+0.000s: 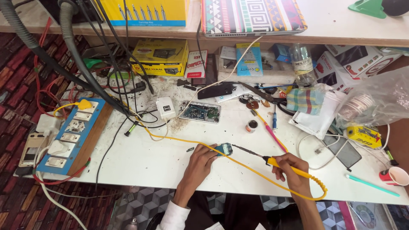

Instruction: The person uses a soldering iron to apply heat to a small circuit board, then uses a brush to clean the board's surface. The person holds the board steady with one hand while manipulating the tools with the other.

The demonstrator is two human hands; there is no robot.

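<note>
While the left hand (200,159) pins a small circuit board (223,148) to the white workbench (149,162) with closed fingertips, the right hand (289,170) is wrapped around the yellow handle of a soldering iron (272,161). The iron's dark tip points left and reaches the right edge of the board, near the front middle of the bench. Its yellow cord (170,138) loops across the bench toward a blue switchboard (70,136) at the left edge. Behind the hands lie an opened phone showing its green board (200,112), a white charger plug (165,107) and a small round tin (252,125). To the right sit a checked cloth (305,100), a clear plastic bag (377,100) and a paper cup (396,175).
</note>
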